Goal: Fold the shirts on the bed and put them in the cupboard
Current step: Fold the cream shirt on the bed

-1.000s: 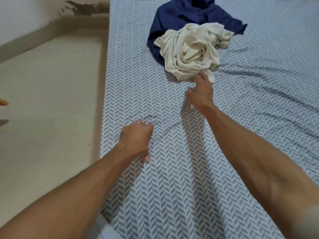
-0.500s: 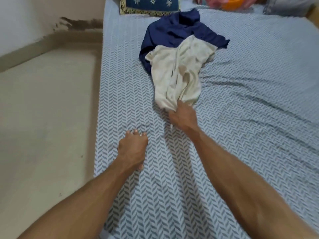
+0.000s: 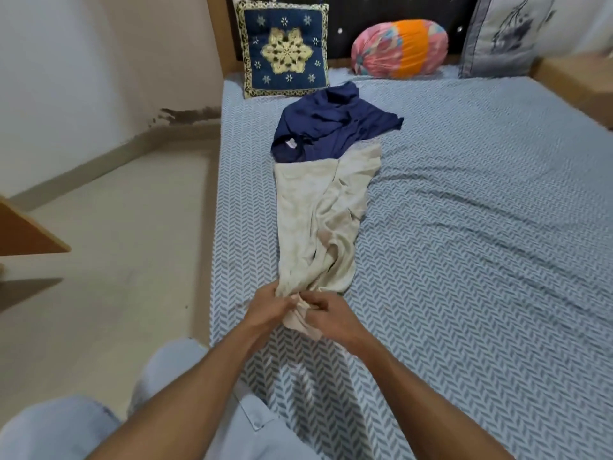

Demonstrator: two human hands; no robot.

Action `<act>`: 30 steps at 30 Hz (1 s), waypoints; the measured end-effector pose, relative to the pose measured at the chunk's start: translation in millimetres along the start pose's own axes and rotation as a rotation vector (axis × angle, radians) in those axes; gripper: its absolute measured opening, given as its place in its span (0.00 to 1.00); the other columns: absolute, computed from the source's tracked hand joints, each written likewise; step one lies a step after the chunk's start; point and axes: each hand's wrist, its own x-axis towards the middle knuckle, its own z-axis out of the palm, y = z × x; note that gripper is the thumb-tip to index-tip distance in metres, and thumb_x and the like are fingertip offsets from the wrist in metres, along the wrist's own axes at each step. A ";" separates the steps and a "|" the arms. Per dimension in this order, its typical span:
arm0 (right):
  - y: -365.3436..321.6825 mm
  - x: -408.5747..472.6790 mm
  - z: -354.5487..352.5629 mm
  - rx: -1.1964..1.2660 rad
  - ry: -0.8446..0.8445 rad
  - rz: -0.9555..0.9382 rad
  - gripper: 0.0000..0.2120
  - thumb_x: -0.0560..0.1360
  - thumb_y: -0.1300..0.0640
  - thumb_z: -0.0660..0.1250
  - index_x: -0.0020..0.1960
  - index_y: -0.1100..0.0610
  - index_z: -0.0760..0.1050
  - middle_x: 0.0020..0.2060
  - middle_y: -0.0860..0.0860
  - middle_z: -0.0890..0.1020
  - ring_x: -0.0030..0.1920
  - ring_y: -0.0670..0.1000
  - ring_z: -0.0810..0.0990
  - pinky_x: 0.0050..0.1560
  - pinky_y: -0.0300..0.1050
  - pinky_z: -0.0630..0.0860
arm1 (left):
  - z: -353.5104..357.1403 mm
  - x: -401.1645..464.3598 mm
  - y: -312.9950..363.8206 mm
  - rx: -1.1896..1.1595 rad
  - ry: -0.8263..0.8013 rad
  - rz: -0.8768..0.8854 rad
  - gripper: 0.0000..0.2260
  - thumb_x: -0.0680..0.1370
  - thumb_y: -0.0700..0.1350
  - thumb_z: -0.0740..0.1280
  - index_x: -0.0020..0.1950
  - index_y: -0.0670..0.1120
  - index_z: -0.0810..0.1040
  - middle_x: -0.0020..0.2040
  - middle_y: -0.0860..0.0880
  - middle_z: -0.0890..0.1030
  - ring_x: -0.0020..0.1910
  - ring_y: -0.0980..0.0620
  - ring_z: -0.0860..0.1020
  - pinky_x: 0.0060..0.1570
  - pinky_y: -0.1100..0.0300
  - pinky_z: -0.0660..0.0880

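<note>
Both hands, left hand (image 3: 270, 305) and right hand (image 3: 326, 315), are pinched on the near end of the cream shirt (image 3: 318, 220), which lies stretched along the bed (image 3: 464, 227), far end touching the navy shirt (image 3: 328, 127). I'd find the shoulders and spread it flat before any folding.

Both forearms are extending forward and converging at the centre. The left hand (image 3: 270, 308) and right hand (image 3: 331, 318) are meeting, each grip closing on bunched fabric, knuckles facing up.

Pale wall (image 3: 83, 78) w/ stained base, beige floor (image 3: 126, 244), dark studded headboard (image 3: 398, 8).
</note>
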 end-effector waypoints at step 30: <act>-187.3 -50.8 -98.0 -0.084 0.450 -0.591 0.13 0.76 0.64 0.63 0.51 0.50 0.82 0.23 0.43 0.73 0.25 0.46 0.66 0.26 0.40 0.64 | -24.2 -56.0 142.7 0.681 0.235 0.519 0.19 0.65 0.56 0.66 0.55 0.57 0.82 0.57 0.54 0.82 0.59 0.50 0.78 0.59 0.52 0.75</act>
